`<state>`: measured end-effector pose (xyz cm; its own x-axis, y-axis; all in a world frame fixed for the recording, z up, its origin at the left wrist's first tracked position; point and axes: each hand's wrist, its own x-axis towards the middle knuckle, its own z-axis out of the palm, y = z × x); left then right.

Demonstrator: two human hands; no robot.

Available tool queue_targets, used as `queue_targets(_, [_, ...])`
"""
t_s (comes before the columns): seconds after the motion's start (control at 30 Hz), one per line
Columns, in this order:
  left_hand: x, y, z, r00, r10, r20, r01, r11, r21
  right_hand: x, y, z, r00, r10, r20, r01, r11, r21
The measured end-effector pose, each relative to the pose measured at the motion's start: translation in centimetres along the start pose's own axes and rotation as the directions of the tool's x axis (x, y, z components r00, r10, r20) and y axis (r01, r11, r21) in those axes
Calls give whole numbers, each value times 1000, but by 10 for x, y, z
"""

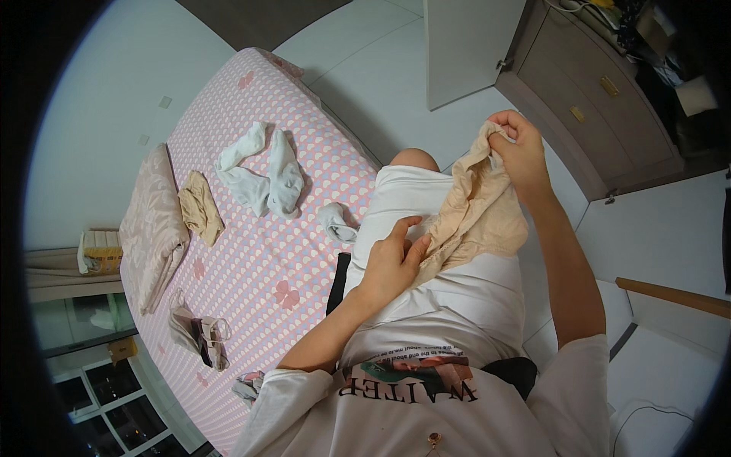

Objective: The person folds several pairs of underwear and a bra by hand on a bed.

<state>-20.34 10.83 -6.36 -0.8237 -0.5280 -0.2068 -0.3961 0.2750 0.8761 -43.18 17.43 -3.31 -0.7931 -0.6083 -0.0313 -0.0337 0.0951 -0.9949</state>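
A pair of beige underwear [480, 211], slack and creased, is stretched across my lap over the white shorts [394, 194]. My right hand [522, 154] pinches its upper end, raised beyond the knee. My left hand [394, 260] holds the lower edge near the seam, the index finger extended and the thumb against the cloth. Left of my lap, a rolled pale sock [337, 221] lies on the bed. Farther off are several white socks [260, 171], loosely spread, and another beige garment [200, 208], crumpled.
The bed [245, 274] has a pink heart-patterned sheet. On it lie a folded quilt [153, 228], a bra [200, 334] and a crumpled grey cloth [248, 387]. At right stands an open wardrobe with drawers [577, 85] and a door [468, 51] swung out over the tiled floor.
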Motion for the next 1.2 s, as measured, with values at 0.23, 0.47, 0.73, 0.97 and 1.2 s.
queue_targets(0.23, [9, -7, -10, 995, -49, 87, 51, 999, -16, -5, -7, -13, 1000, 14, 17, -16, 991, 131])
queue_targets(0.47, [50, 12, -62, 757, 395, -521, -208, 901, 381, -17, -52, -24, 984, 22, 177, -44, 992, 118])
queue_targets(0.73, [68, 31, -93, 702, 370, -609, -260, 929, 264, -33, -84, -13, 918, -8, 396, -1, 1000, 23])
queue_targets(0.97, [76, 33, -120, 730, 241, -640, -340, 940, -34, -42, -87, -11, 770, 162, 617, -126, 987, -101])
queue_targets(1.2, [71, 46, -134, 801, 186, -569, -328, 932, -156, -40, -83, -10, 822, 181, 540, -55, 969, -240])
